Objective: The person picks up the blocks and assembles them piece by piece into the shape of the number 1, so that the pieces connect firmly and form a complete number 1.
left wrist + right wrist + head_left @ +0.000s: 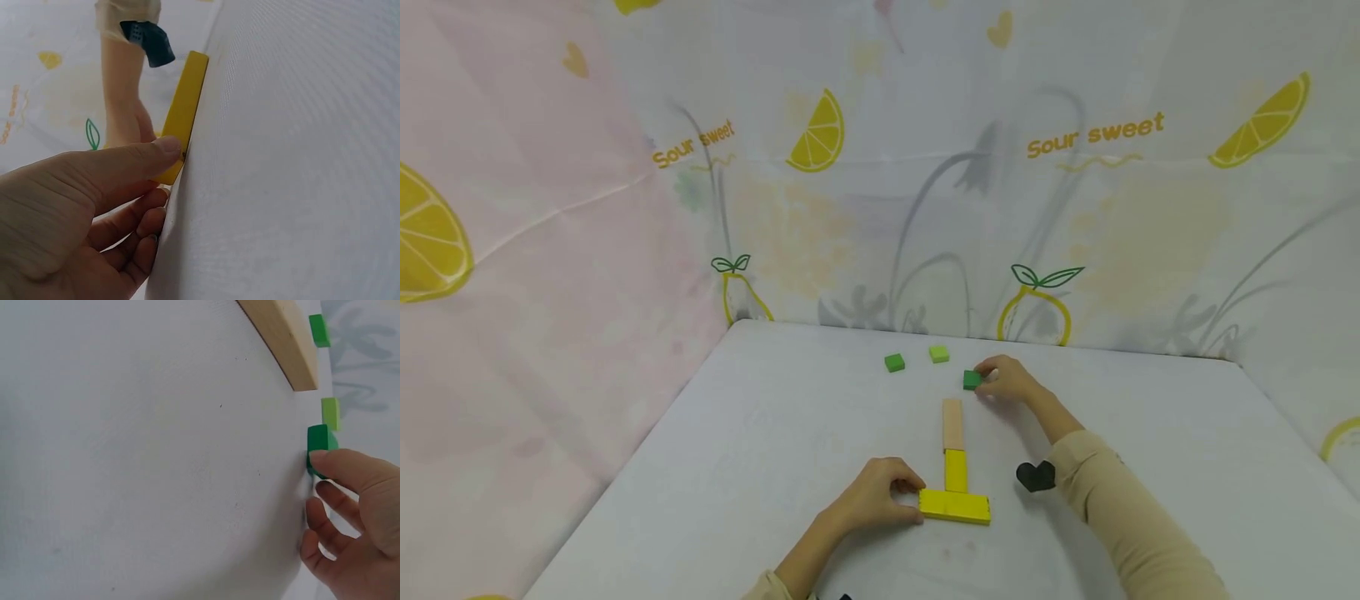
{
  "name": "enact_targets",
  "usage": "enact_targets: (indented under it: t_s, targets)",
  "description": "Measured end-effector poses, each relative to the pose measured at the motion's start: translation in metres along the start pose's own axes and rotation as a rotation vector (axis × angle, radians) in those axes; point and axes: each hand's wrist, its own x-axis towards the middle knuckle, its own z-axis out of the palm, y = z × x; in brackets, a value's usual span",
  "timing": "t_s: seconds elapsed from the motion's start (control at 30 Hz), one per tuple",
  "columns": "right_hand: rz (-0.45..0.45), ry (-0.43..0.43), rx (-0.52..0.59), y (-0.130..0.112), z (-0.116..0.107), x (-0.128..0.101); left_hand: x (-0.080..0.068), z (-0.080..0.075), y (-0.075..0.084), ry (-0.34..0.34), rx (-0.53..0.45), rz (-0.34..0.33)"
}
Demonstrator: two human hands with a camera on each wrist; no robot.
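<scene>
My left hand (876,497) holds the left end of a long yellow block (955,506) lying crosswise on the table; in the left wrist view the thumb lies on its end. Behind that block, a shorter yellow block (956,471) and then a pale wooden block (952,424) run in a line away from me. Farther back on the right, my right hand (1009,381) pinches a dark green block (317,439) between thumb and fingers, low at the tabletop.
Two more small blocks, a green one (894,362) and a light green one (938,354), lie near the back of the white table (760,433). A printed cloth (880,208) hangs behind the table and along its left side.
</scene>
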Motion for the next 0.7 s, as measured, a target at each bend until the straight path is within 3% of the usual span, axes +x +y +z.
enact_targets:
  t_s: [0.37, 0.7]
  targets:
    - [-0.061, -0.146, 0.061, -0.015, 0.003, -0.002, -0.001, 0.000, -0.001, 0.008, -0.008, 0.020]
    - [-0.099, -0.180, -0.016, -0.017, 0.003, -0.001, -0.001, 0.000, -0.002, 0.009, -0.002, 0.018]
